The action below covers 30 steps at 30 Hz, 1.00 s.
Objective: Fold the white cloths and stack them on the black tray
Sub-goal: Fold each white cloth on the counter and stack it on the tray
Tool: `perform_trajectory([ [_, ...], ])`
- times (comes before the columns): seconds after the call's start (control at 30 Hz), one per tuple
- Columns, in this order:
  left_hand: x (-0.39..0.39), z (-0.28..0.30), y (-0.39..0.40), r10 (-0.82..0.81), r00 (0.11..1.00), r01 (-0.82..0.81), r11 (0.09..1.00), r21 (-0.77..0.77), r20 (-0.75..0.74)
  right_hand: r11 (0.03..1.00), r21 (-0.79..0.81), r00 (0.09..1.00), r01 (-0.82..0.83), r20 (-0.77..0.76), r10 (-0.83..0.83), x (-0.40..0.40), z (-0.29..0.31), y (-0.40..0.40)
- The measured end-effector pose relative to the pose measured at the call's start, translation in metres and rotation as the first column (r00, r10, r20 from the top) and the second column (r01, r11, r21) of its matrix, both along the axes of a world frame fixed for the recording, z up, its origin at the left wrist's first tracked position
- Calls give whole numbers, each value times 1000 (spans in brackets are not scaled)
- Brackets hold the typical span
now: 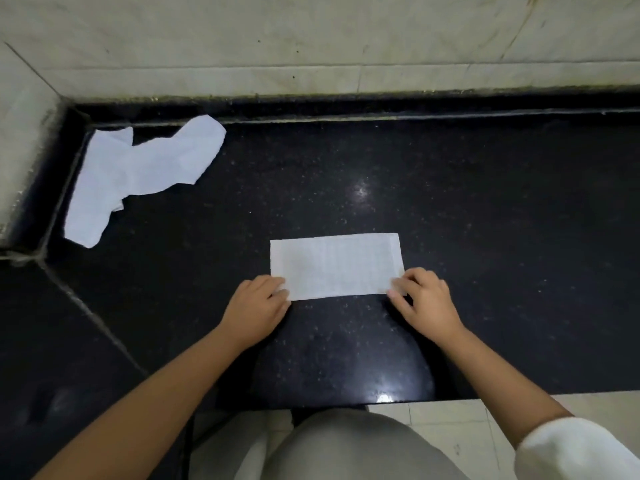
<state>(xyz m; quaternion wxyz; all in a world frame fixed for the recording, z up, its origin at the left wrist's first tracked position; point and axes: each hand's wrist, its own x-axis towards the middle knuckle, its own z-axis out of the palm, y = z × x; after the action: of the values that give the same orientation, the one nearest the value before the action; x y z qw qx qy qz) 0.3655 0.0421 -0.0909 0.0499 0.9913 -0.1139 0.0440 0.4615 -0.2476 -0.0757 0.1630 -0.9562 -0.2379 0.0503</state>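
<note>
Two white cloths show in the frame. One, the folded cloth (335, 266), lies flat as a rectangle just below the centre of the frame on the black counter (485, 209), its long axis running left to right with a slight tilt, the right end a little higher in the frame. The left hand (258, 306) pinches its lower left corner with curled fingers, and the right hand (424, 299) pinches its lower right corner in the same way. The other, the crumpled cloth (138, 174), lies unfolded in the upper left of the frame, well apart from the first, near the corner where the counter meets the pale tiled wall (311, 39). Both forearms enter from the bottom edge, and a white sleeve (581, 452) shows at lower right.
</note>
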Motion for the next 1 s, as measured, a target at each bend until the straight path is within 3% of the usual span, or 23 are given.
perform_trajectory([
  [0.1,17,6,-7,140,990,-137,988,-76,29,957,-31,955,289,-61,-290,6,12,12],
  [0.2,39,13,-24,325,920,-343,938,-48,-220,887,-225,891,403,-127,-437,9,14,26],
  [0.3,45,2,-33,392,840,-410,912,34,-375,862,-286,870,419,-144,-471,7,12,37],
  [0.43,43,-3,-35,405,825,-415,908,66,-394,835,-282,823,473,-196,-533,9,13,45],
  [0.73,43,-3,-35,397,819,-430,903,14,-414,834,-218,809,507,-215,-548,6,20,53],
  [0.87,43,-2,-35,401,818,-439,899,3,-414,807,-317,739,499,-330,-587,12,26,53],
  [1.0,43,0,-35,395,820,-436,900,-5,-414,781,-260,677,567,-392,-623,18,36,58],
])
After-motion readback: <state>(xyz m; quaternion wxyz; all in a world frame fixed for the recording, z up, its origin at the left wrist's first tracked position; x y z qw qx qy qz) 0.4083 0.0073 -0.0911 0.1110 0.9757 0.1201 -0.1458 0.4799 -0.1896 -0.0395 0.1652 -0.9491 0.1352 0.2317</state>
